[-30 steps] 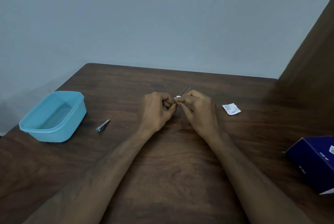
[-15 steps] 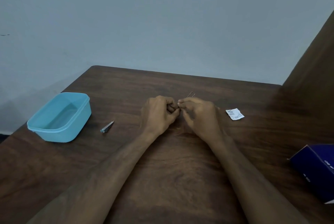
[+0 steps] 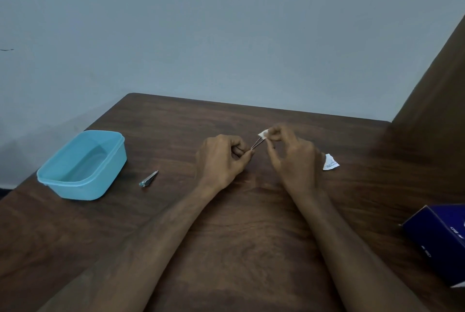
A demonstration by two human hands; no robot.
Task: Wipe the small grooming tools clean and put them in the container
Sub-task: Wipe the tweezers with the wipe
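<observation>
one tweezers (image 3: 256, 145) in left hand (image 3: 221, 160), one clipper (image 3: 149, 179), one container (image 3: 83, 164).

A dark brown wooden tabletop (image 3: 246, 223) with a visible grain fills the lower half of the view, its far left corner rounded and its far edge running close along the wall. The wall (image 3: 226, 29) behind is plain and painted a pale blue-grey, with a small dark mark near its left side. Light is dim and even, and a soft shadow lies on the wall low down beyond the table's left edge. At the right, a tall dark brown wooden panel (image 3: 435, 90) rises steeply from the table's far right corner and leaves the view at the right edge.
</observation>
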